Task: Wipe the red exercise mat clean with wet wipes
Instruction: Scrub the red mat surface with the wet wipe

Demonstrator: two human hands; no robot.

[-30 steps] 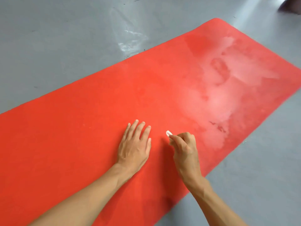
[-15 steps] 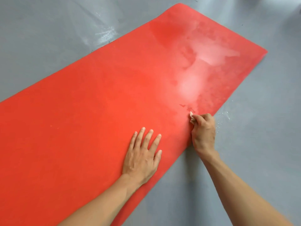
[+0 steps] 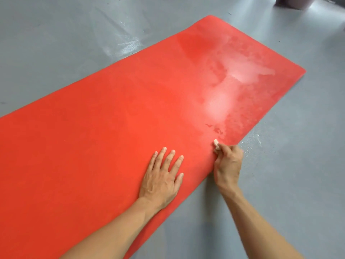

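The red exercise mat [image 3: 104, 128] lies flat on the grey floor, running from lower left to upper right. Its far right part carries pale whitish patches [image 3: 240, 71] and a few small dark marks [image 3: 216, 128]. My left hand [image 3: 162, 176] lies flat on the mat with its fingers spread and straight. My right hand [image 3: 228, 165] is at the mat's near edge, fingers curled round a small wadded white wet wipe [image 3: 216, 143], of which only the tip shows. The wipe touches the mat just below the dark marks.
Grey floor [image 3: 298, 165] surrounds the mat, with a shiny scuffed streak [image 3: 127, 44] beyond the far edge and pale specks [image 3: 258, 137] by the near edge. A dark object [image 3: 293, 1] sits at the top right corner.
My right hand has carried the wipe from the mat's middle to its near right edge, below the dark marks. My left hand stays flat on the mat. The view has shifted.
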